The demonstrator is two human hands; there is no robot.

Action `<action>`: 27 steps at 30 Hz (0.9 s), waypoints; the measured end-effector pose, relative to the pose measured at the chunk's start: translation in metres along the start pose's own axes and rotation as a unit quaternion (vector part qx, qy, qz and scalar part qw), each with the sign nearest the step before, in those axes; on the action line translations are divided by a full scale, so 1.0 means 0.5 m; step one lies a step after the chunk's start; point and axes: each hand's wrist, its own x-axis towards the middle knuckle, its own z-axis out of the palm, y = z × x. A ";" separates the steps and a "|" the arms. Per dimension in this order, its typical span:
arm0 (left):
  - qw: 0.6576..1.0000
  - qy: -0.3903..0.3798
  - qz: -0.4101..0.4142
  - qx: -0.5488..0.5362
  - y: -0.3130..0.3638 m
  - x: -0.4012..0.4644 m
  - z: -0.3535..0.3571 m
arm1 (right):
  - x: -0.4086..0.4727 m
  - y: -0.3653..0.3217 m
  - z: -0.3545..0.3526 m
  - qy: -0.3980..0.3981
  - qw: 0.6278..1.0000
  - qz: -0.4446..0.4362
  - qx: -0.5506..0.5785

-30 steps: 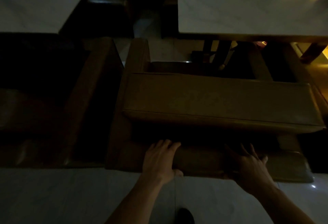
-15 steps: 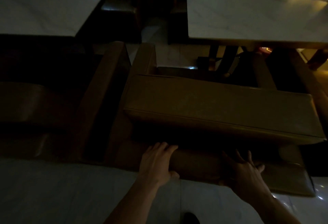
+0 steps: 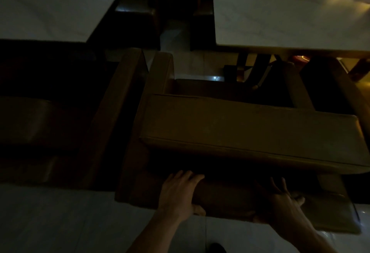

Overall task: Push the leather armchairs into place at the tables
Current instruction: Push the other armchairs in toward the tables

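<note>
Dim view from above of the tan leather armchair (image 3: 250, 132) with a boxy back cushion, standing on the pale tiled floor (image 3: 60, 218) before the white marble-topped surface (image 3: 290, 16) on my right; its front end lies near that surface's edge, though the seat is not yet tucked beneath it. A second brown leather armchair (image 3: 112, 112) stands just beside it on the left, facing another white surface (image 3: 50, 8).

My left hand (image 3: 180, 194) lies spread and flat over the rounded rear rail of the chair, fingers forward and thumb hooked under the rail's near edge; my right hand (image 3: 284, 204) is likewise open and pressed against the same rail further right — neither is closed in a true grip.

Handling, as I judge it: the chair looks bulky and heavy, with a stiff frame under soft padding; the leather may be smooth enough for a palm to slide, so the firm rear rail, low on the back, seems the better hold, while the loose-looking cushion above would likely give way under pressure.

Orientation: the chair faces away from me, arms pointing toward the surface; its long axis — the back, side to side — runs across the view, slightly skewed, the right end nearer to me; I judge it needs a small turn as it goes in.
</note>
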 end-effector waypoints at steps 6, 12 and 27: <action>1.000 0.011 -0.001 -0.003 -0.008 0.036 -0.017 | 0.024 -0.012 -0.025 0.024 1.000 -0.003 -0.007; 0.999 0.029 -0.019 -0.008 -0.016 0.065 -0.021 | 0.043 -0.021 -0.047 0.053 0.999 -0.013 -0.005; 0.998 0.032 -0.045 -0.028 0.005 0.048 -0.020 | 0.028 -0.014 -0.025 0.104 0.994 -0.035 -0.012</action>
